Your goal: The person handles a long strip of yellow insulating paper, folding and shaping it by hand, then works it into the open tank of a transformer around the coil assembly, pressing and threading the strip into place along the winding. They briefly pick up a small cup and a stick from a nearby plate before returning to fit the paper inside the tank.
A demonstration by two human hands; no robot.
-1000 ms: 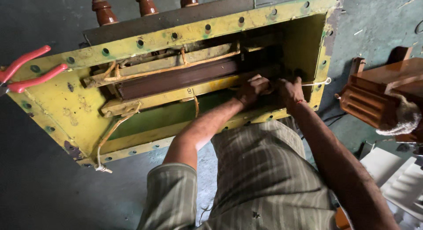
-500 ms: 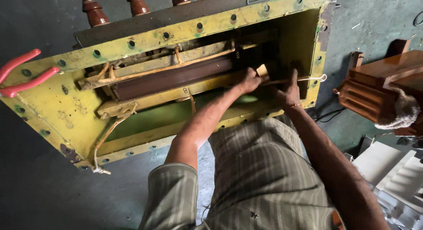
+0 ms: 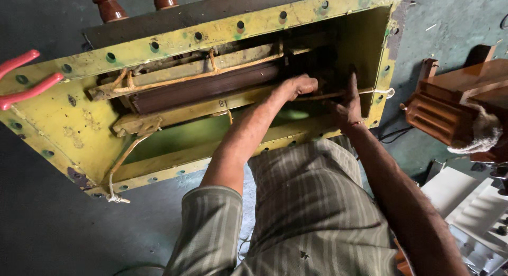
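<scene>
An open yellow metal tank [image 3: 63, 112] lies in front of me, with a dark laminated core [image 3: 206, 88] and its tan clamping bars [image 3: 174, 115] inside. My left hand [image 3: 297, 87] is curled into a fist at the right end of the core, closed on a thin tan strip [image 3: 325, 96]. That strip runs right to a white cord tie [image 3: 385, 91] at the tank rim. My right hand [image 3: 348, 104] is just right of the left, fingers straight and pointing into the tank, its palm against the strip. What the fingers touch deeper inside is in shadow.
Brown ribbed insulators [image 3: 108, 5] stand along the tank's far side. Red-handled pliers [image 3: 26, 80] stick in at the left edge. A brown wound coil block [image 3: 439, 115] with a white rag [image 3: 481, 133] sits on the right, above white finned parts [image 3: 471, 207]. The floor is dark concrete.
Both hands were gripping at the right end of the core. The right hand has since let go and straightened its fingers. The left has shifted slightly up, onto the strip.
</scene>
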